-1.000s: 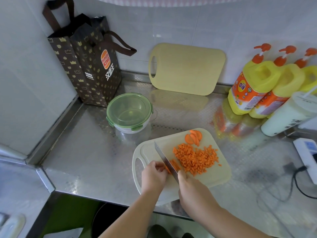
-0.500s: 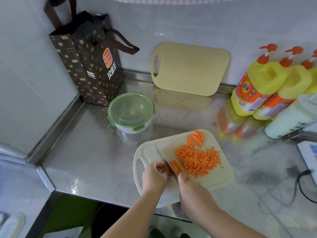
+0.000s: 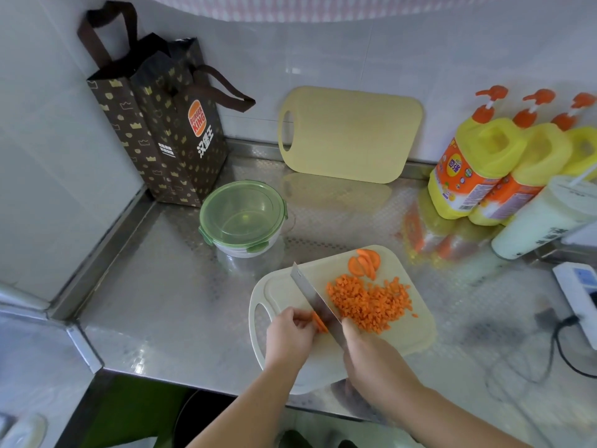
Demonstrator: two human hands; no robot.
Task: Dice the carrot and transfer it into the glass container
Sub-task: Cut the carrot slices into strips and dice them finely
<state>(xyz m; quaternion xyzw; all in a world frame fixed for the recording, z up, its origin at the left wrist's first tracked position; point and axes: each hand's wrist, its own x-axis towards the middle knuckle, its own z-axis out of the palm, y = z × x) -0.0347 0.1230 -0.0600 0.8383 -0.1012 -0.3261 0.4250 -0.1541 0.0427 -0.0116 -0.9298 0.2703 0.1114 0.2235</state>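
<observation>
A steel counter (image 3: 168,286) with a fine embossed pattern fills the corner between two tiled walls. The glass container (image 3: 242,218), round with a green clip lid closed on it, stands toward the back left. Just behind it on the left, a brown paper bag (image 3: 161,134) stands upright in the corner. Behind it on the right, a yellow cutting board (image 3: 350,134) stands on edge, leaning against the wall. In front of it on the right, a white cutting board (image 3: 284,295) lies flat, reaching close to the counter's front edge. Far to the container's right stand three yellow pump bottles (image 3: 475,169), a white cup (image 3: 542,221) just in front of them, and a white power strip (image 3: 578,292) with a black cable (image 3: 562,350).
</observation>
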